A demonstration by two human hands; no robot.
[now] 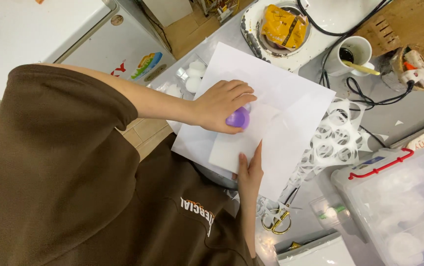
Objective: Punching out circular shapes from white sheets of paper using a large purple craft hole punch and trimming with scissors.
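A purple cutter (238,118) sits pressed onto a small white card (241,143), clamped under the left hand (221,105). The right hand (250,170), fingers flat and together, steadies the card's near edge. The card looks uncut; beyond it lies a paper sheet (337,138) already punched full of circles.

floor: tan tiles (192,29) | worktop: grey table (418,106) | left: white fridge (39,29)

Brown short-sleeved shirt (64,187) with pale chest lettering, forearms bare
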